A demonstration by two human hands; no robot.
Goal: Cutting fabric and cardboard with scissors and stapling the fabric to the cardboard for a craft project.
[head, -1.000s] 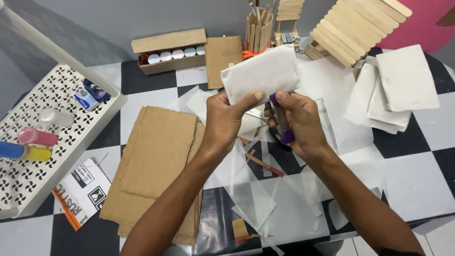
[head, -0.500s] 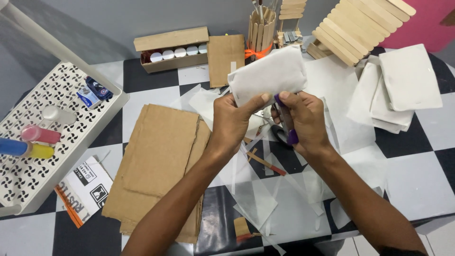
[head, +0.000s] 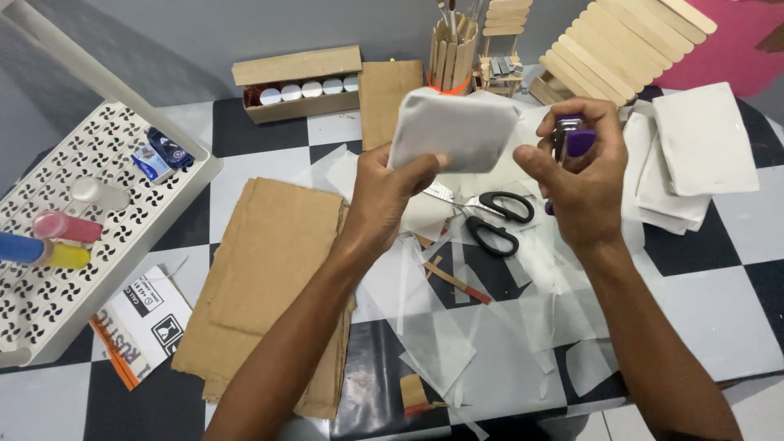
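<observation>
My left hand [head: 392, 192] pinches the lower left corner of a white padded paper pouch [head: 453, 129] and holds it up above the table. My right hand [head: 576, 175] grips a purple stapler [head: 573, 140], held upright just right of the pouch and apart from it. Black-handled scissors [head: 494, 219] lie on the table below the two hands, among clear plastic scraps [head: 433, 327].
Brown cardboard sheets [head: 273, 273] lie at left centre. A white perforated tray [head: 61, 269] holds paint tubes at far left. A cardboard box of white-capped bottles [head: 298, 82], a stick-built pen holder [head: 452, 53] and a stick panel [head: 625, 37] stand behind. Stacked white pouches [head: 702, 139] lie right.
My hands have come apart: the stapler has left the pouch's edge and moved right and up, while my left hand lifted the pouch higher and turned it.
</observation>
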